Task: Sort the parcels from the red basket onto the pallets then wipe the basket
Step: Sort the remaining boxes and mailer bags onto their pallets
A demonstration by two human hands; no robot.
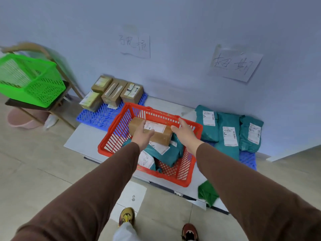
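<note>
The red basket (111,148) stands on the floor board between two blue pallets. On top of its load lies a brown cardboard box (161,136) with a white label. Teal mailer bags (166,153) lie under it. My left hand (141,136) rests on the box's near left end, fingers spread. My right hand (185,132) is open at the box's right end, by the basket's far rim. The left pallet (99,117) carries several cardboard boxes (112,93). The right pallet (248,159) carries three teal bags (229,133). A green cloth (207,193) lies on the floor at the right.
A green basket (29,80) sits on a wooden chair at the left, with a pink bucket (24,119) below. Two handwritten paper signs (236,65) hang on the blue wall above the pallets. My feet (126,217) stand on the tiled floor in front.
</note>
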